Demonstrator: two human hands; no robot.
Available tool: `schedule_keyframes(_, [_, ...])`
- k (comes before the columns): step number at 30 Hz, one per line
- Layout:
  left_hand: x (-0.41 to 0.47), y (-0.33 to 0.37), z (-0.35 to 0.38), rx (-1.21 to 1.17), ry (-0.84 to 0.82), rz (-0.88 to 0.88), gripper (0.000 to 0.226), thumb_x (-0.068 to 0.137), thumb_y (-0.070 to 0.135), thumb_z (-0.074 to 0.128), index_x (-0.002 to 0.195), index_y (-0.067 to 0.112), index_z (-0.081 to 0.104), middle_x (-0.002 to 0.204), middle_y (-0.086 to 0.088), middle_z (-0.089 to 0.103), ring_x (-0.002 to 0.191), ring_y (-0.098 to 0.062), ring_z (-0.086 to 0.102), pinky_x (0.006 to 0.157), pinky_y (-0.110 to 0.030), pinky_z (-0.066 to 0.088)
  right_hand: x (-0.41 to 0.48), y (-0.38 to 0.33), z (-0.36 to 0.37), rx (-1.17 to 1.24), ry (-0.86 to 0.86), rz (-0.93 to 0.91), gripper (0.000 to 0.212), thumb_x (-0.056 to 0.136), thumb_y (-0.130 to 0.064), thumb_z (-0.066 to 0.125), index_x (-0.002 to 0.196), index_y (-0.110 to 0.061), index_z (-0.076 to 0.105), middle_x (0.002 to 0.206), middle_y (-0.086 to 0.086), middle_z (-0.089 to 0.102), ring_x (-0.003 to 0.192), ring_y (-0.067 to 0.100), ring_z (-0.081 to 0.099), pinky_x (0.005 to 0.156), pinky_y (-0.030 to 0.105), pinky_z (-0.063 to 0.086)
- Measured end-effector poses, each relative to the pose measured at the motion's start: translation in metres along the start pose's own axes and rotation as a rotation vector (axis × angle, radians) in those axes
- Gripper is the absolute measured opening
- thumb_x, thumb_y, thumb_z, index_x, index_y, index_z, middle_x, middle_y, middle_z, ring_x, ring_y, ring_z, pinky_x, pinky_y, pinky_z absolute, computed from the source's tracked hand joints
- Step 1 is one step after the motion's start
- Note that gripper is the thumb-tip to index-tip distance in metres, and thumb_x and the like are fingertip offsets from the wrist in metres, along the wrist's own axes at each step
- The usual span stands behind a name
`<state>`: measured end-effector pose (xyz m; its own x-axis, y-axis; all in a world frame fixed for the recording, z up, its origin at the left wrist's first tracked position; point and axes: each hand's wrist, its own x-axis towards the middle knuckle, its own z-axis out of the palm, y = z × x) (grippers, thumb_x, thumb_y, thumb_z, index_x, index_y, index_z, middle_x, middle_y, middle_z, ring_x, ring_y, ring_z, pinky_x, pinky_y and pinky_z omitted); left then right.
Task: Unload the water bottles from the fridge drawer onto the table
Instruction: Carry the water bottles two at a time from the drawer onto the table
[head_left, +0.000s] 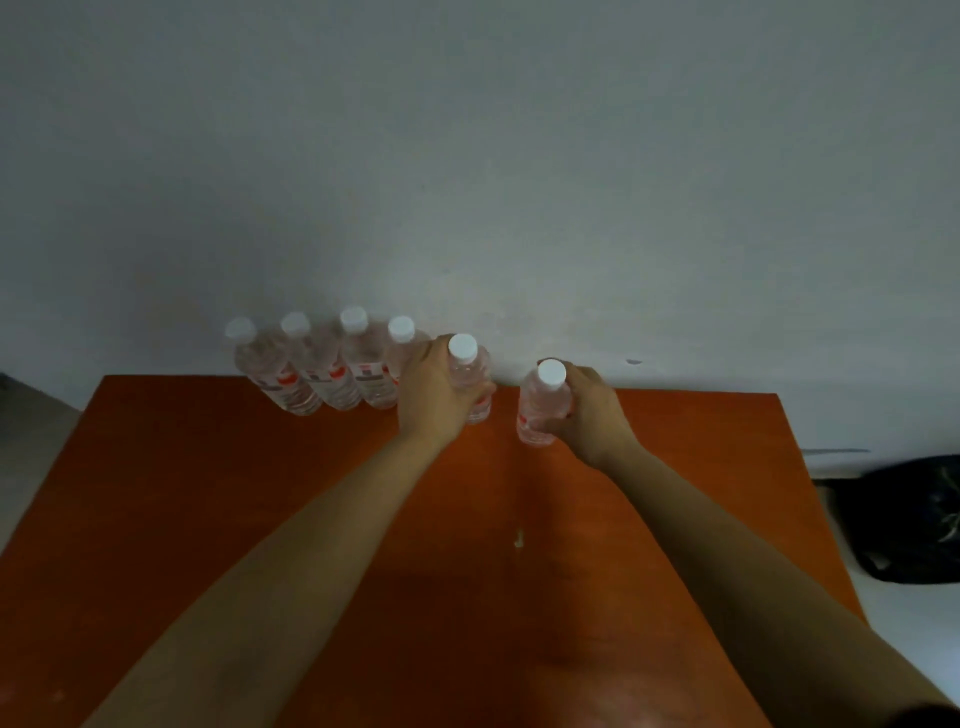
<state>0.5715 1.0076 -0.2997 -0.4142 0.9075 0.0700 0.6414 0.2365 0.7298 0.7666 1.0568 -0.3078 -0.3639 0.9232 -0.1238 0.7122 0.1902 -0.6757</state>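
Observation:
Several clear water bottles with white caps and red labels stand in a row (317, 369) along the far edge of the orange table (208, 519), against the grey wall. My left hand (436, 389) grips one more bottle (470, 374) at the right end of that row. My right hand (587, 410) grips another bottle (543, 405), upright and a little apart to the right of the row. Both bottles stand at or just above the tabletop; I cannot tell which. The fridge drawer is out of view.
A dark bag (909, 519) lies on the floor past the table's right edge. The grey wall (467, 156) runs directly behind the bottles. A small pale mark (518, 538) sits mid-table.

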Motion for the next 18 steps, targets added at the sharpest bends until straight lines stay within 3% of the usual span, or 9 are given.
schedule_keyframes(5, [0.029,-0.014,0.014,0.076,0.019,-0.015,0.047,0.072,0.035,0.085,0.109,0.017,0.063,0.111,0.000,0.068,0.102,-0.020,0.064,0.089,-0.037,0.053,0.044,-0.004,0.018,0.004,-0.019,0.016,0.070,0.074,-0.018,0.085,0.135,-0.020,0.052,0.128,0.011,0.060,0.115,0.027,0.057,0.089,0.029,0.041])
schedule_keyframes(9, [0.046,-0.016,0.022,0.161,0.016,-0.010,0.038,0.080,0.038,0.076,0.109,0.018,0.064,0.109,-0.001,0.070,0.099,-0.022,0.067,0.084,-0.038,0.055,0.073,-0.010,0.026,0.033,-0.015,-0.015,0.073,0.080,-0.013,0.079,0.143,-0.018,0.043,0.137,0.013,0.053,0.123,0.030,0.053,0.097,0.031,0.041])
schedule_keyframes(13, [0.059,-0.015,0.024,0.212,-0.028,-0.044,0.043,0.091,0.040,0.068,0.126,0.017,0.059,0.119,-0.002,0.068,0.106,-0.023,0.065,0.083,-0.033,0.050,0.085,-0.008,0.028,0.056,-0.023,-0.050,0.077,0.087,-0.008,0.071,0.151,-0.019,0.030,0.147,0.015,0.038,0.130,0.033,0.045,0.103,0.032,0.036])
schedule_keyframes(18, [0.062,-0.014,0.026,0.245,-0.025,-0.070,0.053,0.092,0.042,0.065,0.136,0.016,0.051,0.132,-0.005,0.063,0.117,-0.025,0.061,0.093,-0.037,0.049,0.080,0.000,0.033,0.100,-0.037,-0.068,0.077,0.092,-0.013,0.066,0.153,-0.032,0.023,0.144,0.013,0.042,0.128,0.032,0.049,0.102,0.039,0.043])
